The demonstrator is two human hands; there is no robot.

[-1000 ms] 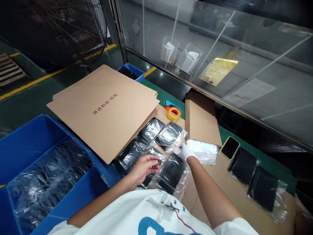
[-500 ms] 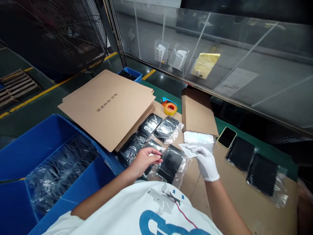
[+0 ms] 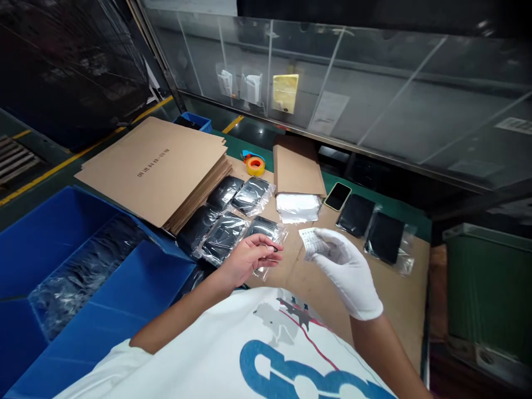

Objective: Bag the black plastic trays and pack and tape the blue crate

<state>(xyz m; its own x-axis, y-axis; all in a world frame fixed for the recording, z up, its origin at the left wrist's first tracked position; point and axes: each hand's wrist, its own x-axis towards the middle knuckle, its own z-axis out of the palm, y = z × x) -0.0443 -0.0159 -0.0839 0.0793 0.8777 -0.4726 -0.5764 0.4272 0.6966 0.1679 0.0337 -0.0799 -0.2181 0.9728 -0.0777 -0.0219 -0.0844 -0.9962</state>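
My bare left hand (image 3: 253, 257) is closed, with thumb and forefinger pinching a small black piece (image 3: 275, 249) too small to name. It hovers over the near edge of several black flat items in clear plastic bags (image 3: 224, 234). My right hand (image 3: 349, 271), in a white glove, grips a small white printed sheet (image 3: 311, 243), slightly curled, between thumb and fingers. That sheet is held above the brown board, just right of my left fingertips and apart from them. The glove hides part of the sheet.
Stacked brown cardboard sheets (image 3: 158, 172) lie left, beside a blue bin (image 3: 83, 208) of bagged items. Farther back are yellow tape (image 3: 255, 165), a cardboard sleeve (image 3: 297, 166) with silvery bags (image 3: 298, 208), and a phone (image 3: 338, 196). Two bagged black items (image 3: 384, 237) lie right.
The view has swung to the right. My right hand has drawn nearer to me with the printed sheet, now tilted up and curled. My left hand still pinches the small black piece.
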